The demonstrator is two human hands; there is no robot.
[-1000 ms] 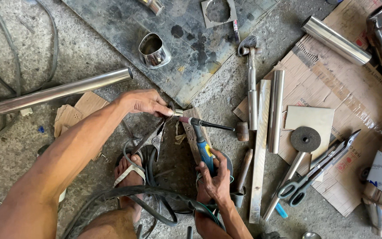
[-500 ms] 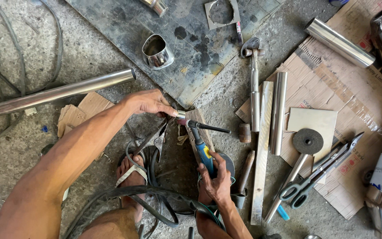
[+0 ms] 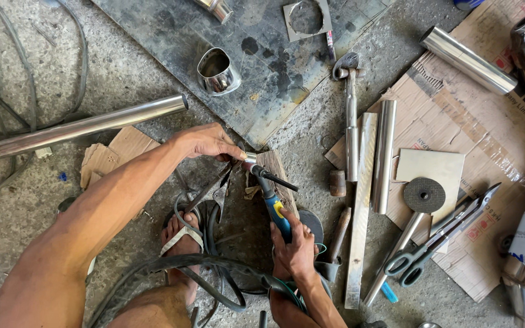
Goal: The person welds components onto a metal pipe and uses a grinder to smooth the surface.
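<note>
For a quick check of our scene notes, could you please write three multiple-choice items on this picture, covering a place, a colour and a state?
1. Where does the round grinding disc lie?
A. on a flat metal sheet over cardboard
B. in the bent steel cup
C. under the long pipe

2. What colour is the torch handle?
A. red
B. blue with yellow
C. white

3. What is the left hand doing?
A. lying open on the floor
B. gripping scissors
C. pinching a small metal piece at the torch tip

Answers: 1 A, the disc rests on the pale sheet; 2 B, the grip above the right hand shows it; 3 C, its fingertips close on the piece.
</note>
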